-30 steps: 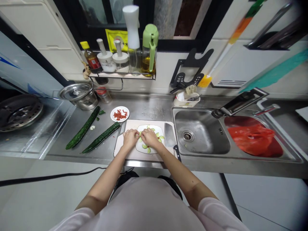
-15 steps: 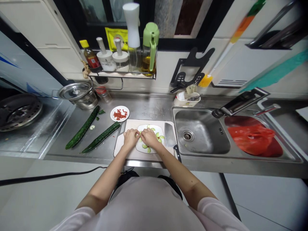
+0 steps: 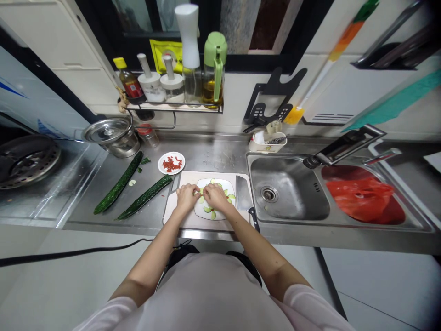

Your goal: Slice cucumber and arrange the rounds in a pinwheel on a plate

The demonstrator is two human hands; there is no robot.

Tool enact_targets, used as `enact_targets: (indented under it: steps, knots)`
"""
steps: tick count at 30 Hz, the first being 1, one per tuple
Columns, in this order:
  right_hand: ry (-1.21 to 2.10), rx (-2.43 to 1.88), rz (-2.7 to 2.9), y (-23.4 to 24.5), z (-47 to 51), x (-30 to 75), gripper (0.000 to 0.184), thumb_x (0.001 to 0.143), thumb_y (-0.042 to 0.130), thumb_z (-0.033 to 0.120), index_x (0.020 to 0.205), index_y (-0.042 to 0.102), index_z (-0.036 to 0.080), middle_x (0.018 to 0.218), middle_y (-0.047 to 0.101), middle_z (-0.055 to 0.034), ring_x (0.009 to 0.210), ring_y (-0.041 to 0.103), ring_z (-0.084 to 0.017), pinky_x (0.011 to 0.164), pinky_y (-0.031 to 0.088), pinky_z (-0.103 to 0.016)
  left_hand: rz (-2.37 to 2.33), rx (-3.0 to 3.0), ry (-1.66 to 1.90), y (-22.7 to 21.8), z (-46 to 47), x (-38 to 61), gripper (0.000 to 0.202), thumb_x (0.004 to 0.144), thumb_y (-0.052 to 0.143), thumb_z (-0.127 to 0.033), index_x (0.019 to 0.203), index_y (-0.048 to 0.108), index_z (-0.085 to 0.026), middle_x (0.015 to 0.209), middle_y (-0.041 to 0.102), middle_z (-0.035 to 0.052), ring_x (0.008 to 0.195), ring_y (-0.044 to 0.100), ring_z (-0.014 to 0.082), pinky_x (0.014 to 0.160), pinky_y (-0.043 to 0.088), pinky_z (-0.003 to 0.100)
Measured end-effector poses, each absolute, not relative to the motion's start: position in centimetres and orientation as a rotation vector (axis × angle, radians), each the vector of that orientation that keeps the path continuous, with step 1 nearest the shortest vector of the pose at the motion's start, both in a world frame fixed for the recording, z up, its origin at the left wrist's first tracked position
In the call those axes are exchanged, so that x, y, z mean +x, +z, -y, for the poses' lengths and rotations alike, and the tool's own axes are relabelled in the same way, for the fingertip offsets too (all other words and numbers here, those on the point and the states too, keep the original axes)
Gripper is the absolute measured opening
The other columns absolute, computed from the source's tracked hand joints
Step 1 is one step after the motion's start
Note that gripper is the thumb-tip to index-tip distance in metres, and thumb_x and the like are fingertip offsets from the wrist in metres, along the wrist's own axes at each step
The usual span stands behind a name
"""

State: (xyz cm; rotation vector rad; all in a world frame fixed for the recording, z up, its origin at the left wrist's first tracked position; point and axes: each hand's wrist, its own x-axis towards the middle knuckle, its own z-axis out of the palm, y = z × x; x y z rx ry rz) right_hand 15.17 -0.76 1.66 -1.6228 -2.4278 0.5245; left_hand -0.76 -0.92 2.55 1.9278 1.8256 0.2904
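Both hands rest over a white plate (image 3: 228,185) of green cucumber slices (image 3: 207,209) on a pale cutting board (image 3: 175,212). My left hand (image 3: 186,196) is curled at the plate's left rim, fingertips pinched near a slice. My right hand (image 3: 216,196) covers the plate's middle, fingers bent down onto the slices and meeting the left fingertips. What each pinches is too small to make out. A cleaver (image 3: 243,195) lies on the board's right edge.
Two long cucumbers (image 3: 119,188) lie left of the board, near a small dish of red bits (image 3: 171,163). A steel pot (image 3: 112,133) and stove (image 3: 27,158) sit far left. A double sink (image 3: 287,193) with a red bag (image 3: 361,197) is on the right. Bottles stand on a shelf (image 3: 179,106).
Almost nothing: both hands stay over the plate, with the fingertips shifting slightly among the slices.
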Motion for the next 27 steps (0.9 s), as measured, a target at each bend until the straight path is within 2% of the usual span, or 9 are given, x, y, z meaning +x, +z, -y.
enact_targets:
  steps: [11, 27]
  knots:
    - [0.551, -1.632, 2.365, 1.6, 0.8, 15.1, 0.015, 0.09, 0.051, 0.023, 0.088, 0.065, 0.018, 0.092, 0.063, -0.0057, 0.09, 0.047, -0.02, 0.079, 0.031, -0.03, -1.847, 1.881, 0.315, 2.8, 0.9, -1.0, 0.015, 0.079, 0.062, -0.029, 0.092, 0.069, -0.025, 0.095, 0.067, 0.0051, 0.1, 0.055, 0.0247, 0.087, 0.033, 0.037]
    - [0.551, -1.66, 2.458, 1.3, 0.5, 14.7, 0.02, 0.092, 0.046, 0.022, 0.091, 0.065, 0.017, 0.096, 0.063, -0.0082, 0.09, 0.048, -0.02, 0.079, 0.031, -0.03, -1.85, 1.904, 0.255, 2.0, 0.9, -0.3, 0.014, 0.081, 0.062, -0.03, 0.091, 0.069, -0.024, 0.095, 0.066, 0.006, 0.1, 0.055, 0.0249, 0.087, 0.033, 0.037]
